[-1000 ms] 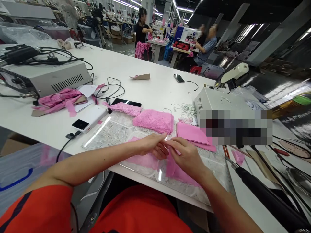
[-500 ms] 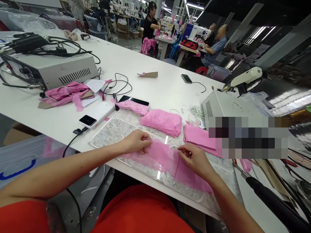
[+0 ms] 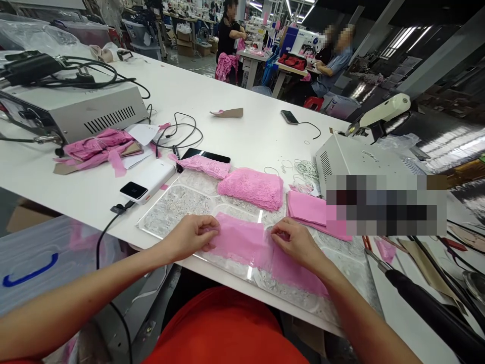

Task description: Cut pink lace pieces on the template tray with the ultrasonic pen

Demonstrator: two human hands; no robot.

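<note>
A sheer pink fabric piece (image 3: 242,240) lies over a clear-topped, marble-patterned board (image 3: 182,202) at the table's near edge. My left hand (image 3: 197,232) pinches its left end between thumb and fingers. My right hand (image 3: 293,240) has its fingers curled and pinched at the fabric's right side, where a second, darker pink layer (image 3: 295,273) runs down toward my forearm. Just beyond the hands sit a folded bundle of pink lace (image 3: 252,188) and a thinner lace strip (image 3: 204,166). A stack of folded pink fabric (image 3: 308,207) rests to the right.
A grey vented box (image 3: 94,108) with cables stands at left, another grey box (image 3: 341,156) at right. A white power bank (image 3: 151,179), phones and pink scraps (image 3: 98,144) lie about. A black-handled tool (image 3: 420,298) sits at right. People work at machines beyond.
My left hand has moved left and slightly toward me with the fabric's left end, and the fabric now lies straighter. My right hand has shifted slightly left. The whole view has moved a little.
</note>
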